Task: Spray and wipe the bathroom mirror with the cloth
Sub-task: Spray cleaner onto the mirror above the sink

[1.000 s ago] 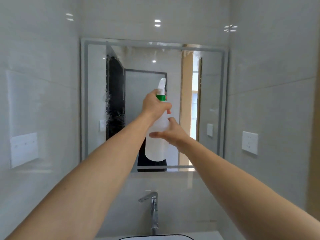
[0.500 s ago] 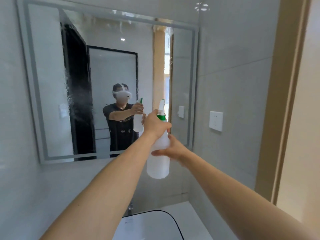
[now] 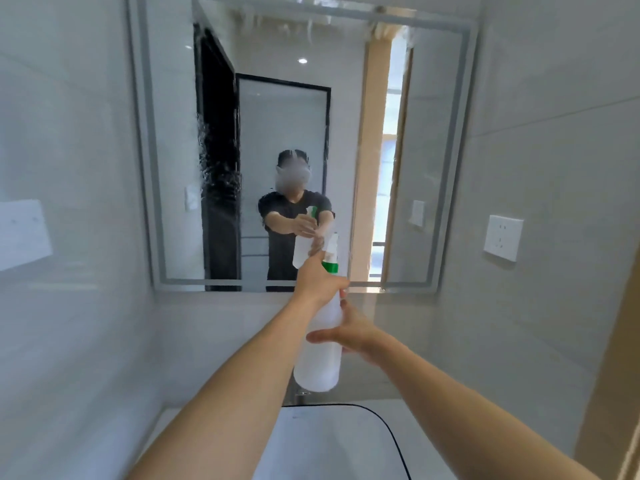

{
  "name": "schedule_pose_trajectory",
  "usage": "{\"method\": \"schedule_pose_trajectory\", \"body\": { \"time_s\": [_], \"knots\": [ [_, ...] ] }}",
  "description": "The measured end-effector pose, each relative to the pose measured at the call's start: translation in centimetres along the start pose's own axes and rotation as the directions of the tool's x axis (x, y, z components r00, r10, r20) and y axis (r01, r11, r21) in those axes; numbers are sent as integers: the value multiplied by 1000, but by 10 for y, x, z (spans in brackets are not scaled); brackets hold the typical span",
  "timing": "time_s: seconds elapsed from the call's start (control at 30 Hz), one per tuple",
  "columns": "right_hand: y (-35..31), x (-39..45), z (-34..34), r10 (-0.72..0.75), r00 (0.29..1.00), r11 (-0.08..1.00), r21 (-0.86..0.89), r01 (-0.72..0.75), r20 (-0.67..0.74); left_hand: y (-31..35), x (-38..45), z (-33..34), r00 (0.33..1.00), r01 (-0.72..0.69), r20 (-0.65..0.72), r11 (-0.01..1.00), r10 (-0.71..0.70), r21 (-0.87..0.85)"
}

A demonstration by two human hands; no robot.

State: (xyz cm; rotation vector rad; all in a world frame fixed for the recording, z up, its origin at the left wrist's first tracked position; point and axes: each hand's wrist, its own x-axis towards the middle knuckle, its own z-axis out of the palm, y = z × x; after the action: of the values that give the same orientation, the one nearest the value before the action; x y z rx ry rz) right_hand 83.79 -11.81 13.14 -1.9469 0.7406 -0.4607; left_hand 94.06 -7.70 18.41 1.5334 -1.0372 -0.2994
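Note:
A white spray bottle (image 3: 320, 355) with a green collar points at the framed bathroom mirror (image 3: 443, 140). My left hand (image 3: 317, 280) grips the bottle's neck and trigger. My right hand (image 3: 349, 332) curls round the bottle's body from the right side. The bottle is held in front of the mirror's lower edge, right of centre. Wet droplets and streaks cover the glass on the left and along the top. The mirror reflects a person holding the bottle. No cloth is in view.
A white basin with a dark rim (image 3: 388, 431) lies below the bottle, and a tap base (image 3: 302, 394) shows behind it. A white wall socket (image 3: 503, 237) is on the right wall. A white panel (image 3: 24, 233) is on the left wall.
The view has swung back to face the mirror squarely and lower. Both hands keep their hold on the bottle, which now sits at the mirror's lower edge.

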Motion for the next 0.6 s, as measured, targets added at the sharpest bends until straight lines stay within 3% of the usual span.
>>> {"method": "schedule_pose_trajectory", "body": {
  "time_s": [0.17, 0.37, 0.5, 0.6],
  "knots": [
    [-4, 19, 52, 2, 985, 999, -51, 7, 173, -40, -19, -47, 985, 81, -157, 997, -77, 16],
    [-22, 37, 113, -102, 959, 991, -58, 122, 266, -57, -44, -104, 933, 133, -344, 990, -109, 45],
    [-40, 41, 141, -189, 955, 976, -66, 210, 230, -50, -50, -138, 884, 156, -453, 987, -116, 50],
    [-58, 36, 154, -318, 941, 948, 21, 318, 118, -37, -50, -154, 870, 111, -489, 991, -61, 73]
  ]
}}
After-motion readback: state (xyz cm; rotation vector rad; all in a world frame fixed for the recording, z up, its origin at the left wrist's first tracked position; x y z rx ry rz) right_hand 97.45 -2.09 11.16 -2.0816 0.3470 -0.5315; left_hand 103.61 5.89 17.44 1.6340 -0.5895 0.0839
